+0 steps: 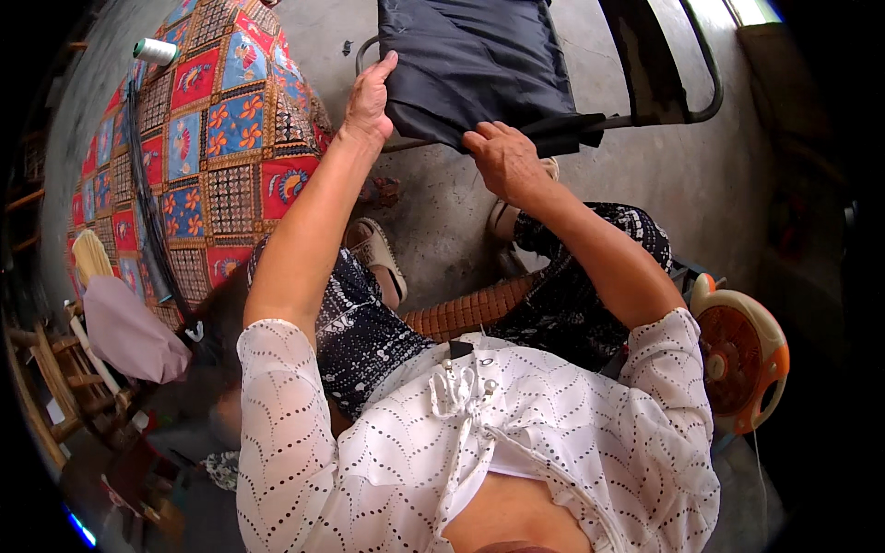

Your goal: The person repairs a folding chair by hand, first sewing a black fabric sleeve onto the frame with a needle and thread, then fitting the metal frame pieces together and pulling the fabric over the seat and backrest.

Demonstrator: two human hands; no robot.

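Black, shiny fabric (470, 69) lies stretched over a metal tube frame (705, 64) in front of me, with creases near its close edge. At the fabric's left side my left hand (369, 101) rests against the edge, fingers extended upward and palm toward the cloth. My right hand (505, 157) is closed on the near edge of the fabric, right of its middle, with the fingertips bent over the cloth. A loose dark flap (562, 134) sticks out to the right of that hand along the near bar.
A patterned cloth (207, 157) covers a surface on the left, carrying a thread spool (155, 52) and a bundle of long black strips (147, 203). An orange and white fan (742, 355) stands at my right. Wooden stools (78, 378) sit lower left.
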